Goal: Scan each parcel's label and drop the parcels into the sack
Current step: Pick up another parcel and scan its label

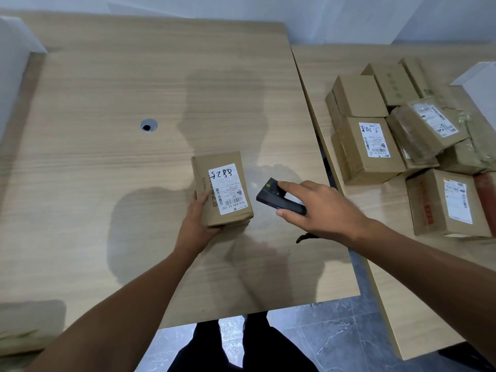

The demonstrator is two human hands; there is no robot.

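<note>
— Two grips out over the pale wooden desk (107, 89). Left grip (200, 221) first?
— Clasped on the near end of a brown parcel (222, 189), thumb up along its left side, fingers tucked beneath. Hard to tell whether lifted or resting on the desk.
— Label (228, 194)?
— White, face up on the parcel's top, just beyond the left thumb. Bold handwritten figures at the far end, barcodes at the near end.
— And the right grip (322, 208)?
— Closed round a black scanner (276, 196), forefinger stretched along its top, thumb pressed to its near side. Just to the right of the parcel and apart from it, with the scanner's front end angled toward the label.
— Anything hanging from it?
— A dark strap end (306, 237), poking out below the right wrist.
— Further right of that grip?
— A second desk (389, 277), set beside the first at an angle and carrying a pile of parcels (375, 146), well apart from the scanner. Several with white labels up, some wrapped in clear tape.
— Beyond the left grip?
— A round cable hole (148, 125) with a metal rim, well off to the far left.
— Nearer than both grips?
— Grey tiled floor (322, 334) and dark trousers (241, 347), past the desk edge
</note>
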